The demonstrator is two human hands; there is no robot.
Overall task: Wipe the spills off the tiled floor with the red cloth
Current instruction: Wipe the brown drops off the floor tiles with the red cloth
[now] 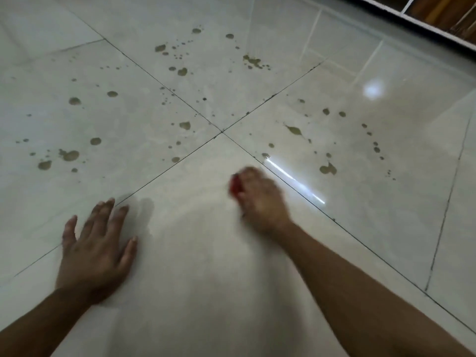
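Observation:
My right hand point(261, 199) is closed over the red cloth point(235, 186) and presses it on the near tile; only a small red edge shows at the hand's left side, and the hand is motion-blurred. My left hand point(96, 247) lies flat on the glossy pale tiled floor point(195, 266), fingers spread, holding nothing. Brownish-green spills dot the three tiles beyond the grout cross: blotches at the left point(69, 155), drops at the far middle point(182, 71), and splashes at the right point(328, 169). The tile under my hands shows faint smears only.
Dark grout lines cross at the middle of the view point(222, 131). A white frame with wooden panels point(438, 11) runs along the top right corner. A bright light reflection point(373, 89) glares off the right tile.

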